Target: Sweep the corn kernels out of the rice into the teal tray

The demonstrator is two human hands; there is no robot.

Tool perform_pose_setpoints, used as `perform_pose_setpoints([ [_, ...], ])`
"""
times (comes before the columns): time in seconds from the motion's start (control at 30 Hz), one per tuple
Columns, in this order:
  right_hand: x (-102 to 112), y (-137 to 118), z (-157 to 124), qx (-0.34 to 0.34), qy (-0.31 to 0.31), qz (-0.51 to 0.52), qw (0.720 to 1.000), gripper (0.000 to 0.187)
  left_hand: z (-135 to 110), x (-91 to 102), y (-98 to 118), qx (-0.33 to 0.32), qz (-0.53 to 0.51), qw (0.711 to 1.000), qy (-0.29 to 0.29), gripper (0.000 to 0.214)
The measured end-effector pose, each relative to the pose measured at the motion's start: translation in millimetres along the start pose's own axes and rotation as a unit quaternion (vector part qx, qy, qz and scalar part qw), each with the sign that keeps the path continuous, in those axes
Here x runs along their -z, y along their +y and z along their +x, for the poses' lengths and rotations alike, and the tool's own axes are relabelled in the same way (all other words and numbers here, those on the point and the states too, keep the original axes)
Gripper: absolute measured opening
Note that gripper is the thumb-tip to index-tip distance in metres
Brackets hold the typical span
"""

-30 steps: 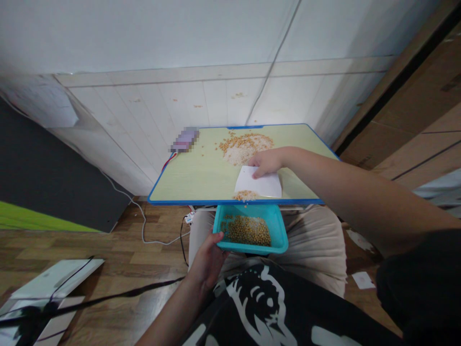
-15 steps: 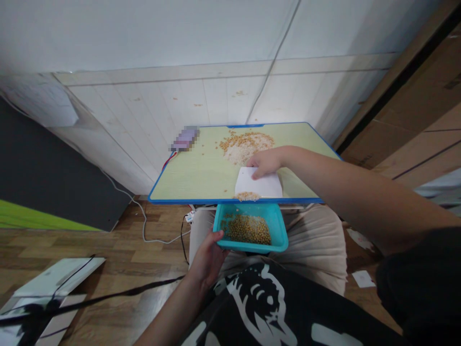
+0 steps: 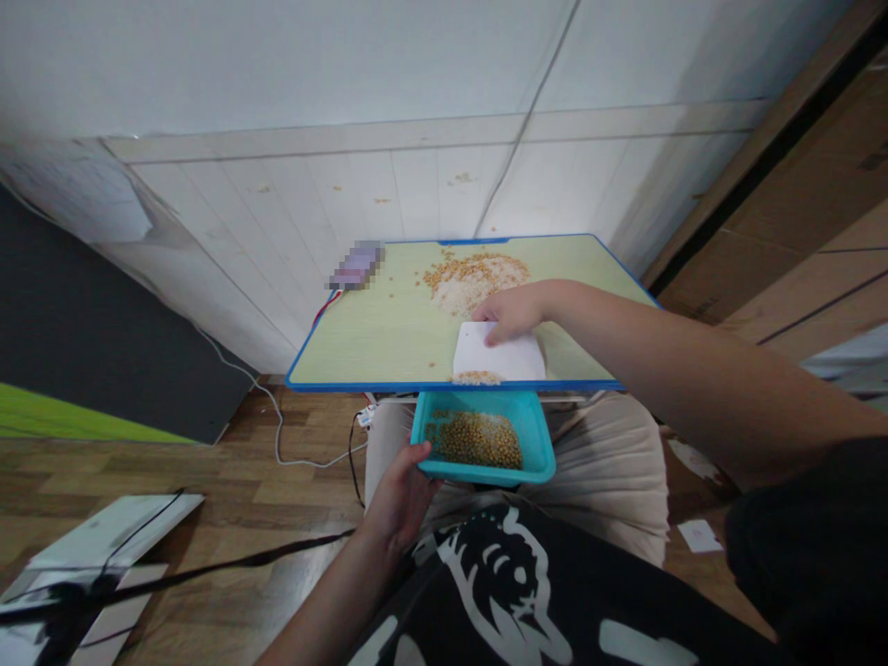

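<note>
My right hand (image 3: 510, 314) is closed on a white card (image 3: 499, 356), thumb on top, with the card low over the front part of the table (image 3: 375, 342). A small heap of pale grains and yellow kernels (image 3: 475, 377) lies at the card's front edge, by the table's blue rim. My left hand (image 3: 409, 486) grips the near left corner of a turquoise plastic basin (image 3: 537, 444), thumb over its rim. The basin sits on my lap just below the table edge. Yellow-brown beans or kernels (image 3: 482, 439), with some pale grains, cover part of its bottom.
Further back on the table is a spread pile of yellow kernels and white grains (image 3: 472, 282). A pixelated purple object (image 3: 357, 265) with a red cord lies at the back left corner. Behind the table stands a white wall (image 3: 277, 194); cardboard (image 3: 797, 203) leans at the right.
Almost nothing differs. The card and my right hand sit in nearly the same place, and my left hand still holds the basin.
</note>
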State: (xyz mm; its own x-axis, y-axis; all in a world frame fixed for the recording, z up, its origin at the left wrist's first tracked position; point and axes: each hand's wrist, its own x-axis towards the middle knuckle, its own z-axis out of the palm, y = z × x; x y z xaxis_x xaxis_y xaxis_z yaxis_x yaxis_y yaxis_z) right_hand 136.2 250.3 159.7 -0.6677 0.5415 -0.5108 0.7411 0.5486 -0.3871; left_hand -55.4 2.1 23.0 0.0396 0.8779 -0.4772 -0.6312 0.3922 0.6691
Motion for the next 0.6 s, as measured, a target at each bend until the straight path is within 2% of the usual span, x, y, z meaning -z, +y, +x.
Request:
perform_pose_setpoints([
  [0.17,-1.3,-1.0,-1.5,0.002,0.009,-0.011,1.0,0.029,0.0,0.2,-0.6,-0.001,0.004,1.0,0.002,0.062],
  [0.47,-5.4,6.5,-4.8,0.028,0.0,0.033,0.999,0.03,0.9,2.0,-0.9,-0.003,-0.009,1.0,0.003,0.062],
  [0.6,-11.5,3.1,-9.8,0.034,-0.017,0.022,0.999,0.026,0.9,1.0,-1.0,-0.002,-0.008,1.0,0.008,0.063],
])
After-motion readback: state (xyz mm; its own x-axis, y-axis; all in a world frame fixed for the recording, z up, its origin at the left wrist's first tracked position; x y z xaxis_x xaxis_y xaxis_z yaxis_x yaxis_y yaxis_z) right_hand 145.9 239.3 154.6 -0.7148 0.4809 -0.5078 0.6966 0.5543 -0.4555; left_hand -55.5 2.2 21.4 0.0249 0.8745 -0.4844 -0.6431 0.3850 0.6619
